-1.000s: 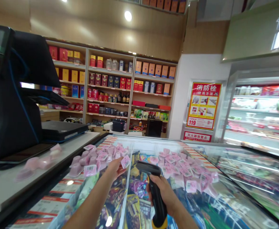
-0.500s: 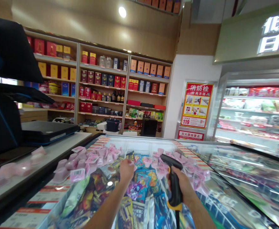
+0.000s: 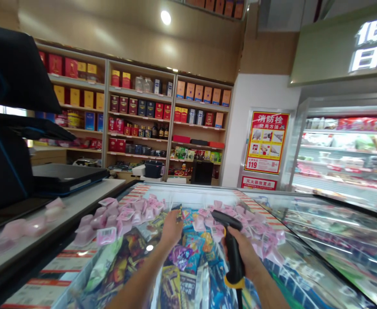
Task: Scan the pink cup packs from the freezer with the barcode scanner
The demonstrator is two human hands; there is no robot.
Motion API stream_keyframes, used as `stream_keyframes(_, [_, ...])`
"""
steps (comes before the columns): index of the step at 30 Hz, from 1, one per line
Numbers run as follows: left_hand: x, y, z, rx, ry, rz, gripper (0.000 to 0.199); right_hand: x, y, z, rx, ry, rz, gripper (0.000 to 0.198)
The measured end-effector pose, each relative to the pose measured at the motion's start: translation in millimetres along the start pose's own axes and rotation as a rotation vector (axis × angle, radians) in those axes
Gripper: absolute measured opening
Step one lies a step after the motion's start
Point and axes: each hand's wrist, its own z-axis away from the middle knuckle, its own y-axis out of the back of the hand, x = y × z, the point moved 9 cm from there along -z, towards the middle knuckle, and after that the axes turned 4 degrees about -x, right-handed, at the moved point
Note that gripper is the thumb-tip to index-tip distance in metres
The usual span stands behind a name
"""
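My right hand (image 3: 244,253) is wrapped round the black and yellow handle of a barcode scanner (image 3: 232,249). The scanner's head tips up and left, close to several small pink cups (image 3: 243,219), some with white barcode labels. My left hand (image 3: 172,227) reaches over the middle of the freezer, just beside a dark package (image 3: 178,208). Its fingertips are hard to make out, and no held thing shows clearly. Between my hands lie a pink cup (image 3: 199,222) and colourful wrapped packs (image 3: 195,249). More pink cups (image 3: 111,214) are heaped on the left.
The freezer's glass and price-tag edges (image 3: 48,270) frame the packs. At left, a black checkout machine (image 3: 4,128) stands on a counter (image 3: 104,189) with more pink cups (image 3: 30,227). Sliding glass (image 3: 330,240) covers goods at right. Shelves of boxes (image 3: 140,107) line the back.
The scanner and my right hand have shifted slightly left. My left hand has moved a little up and left; the pink piece seen at its fingers earlier no longer shows there.
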Motion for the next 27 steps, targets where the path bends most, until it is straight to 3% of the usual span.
stream_keyframes(4, [-47, 93, 13, 0.181, 0.058, -0.287, 0.036, 5, -19, 2, -0.051, 0.017, 0.029, 0.032])
stream_keyframes(6, [-69, 122, 22, 0.214, 0.112, -0.403, 0.036, 7, -35, 4, -0.095, 0.017, 0.061, 0.033])
stream_keyframes(8, [-83, 137, 30, 0.213, 0.145, -0.487, 0.036, 10, -54, 5, -0.148, 0.002, 0.108, 0.035])
stream_keyframes(14, [-89, 135, 35, 0.174, 0.134, -0.536, 0.034, 14, -120, 12, -0.266, -0.011, 0.165, 0.036])
stream_keyframes(17, [-88, 133, 31, 0.136, 0.114, -0.454, 0.028, 24, -137, 15, -0.305, -0.041, 0.179, 0.035])
stream_keyframes(22, [-87, 133, 27, 0.125, 0.166, -0.174, 0.024, 35, -126, 15, -0.282, -0.084, 0.166, 0.036])
stream_keyframes(27, [-78, 119, 18, 0.147, 0.324, 0.292, 0.034, 27, -112, 15, -0.253, -0.056, 0.142, 0.038])
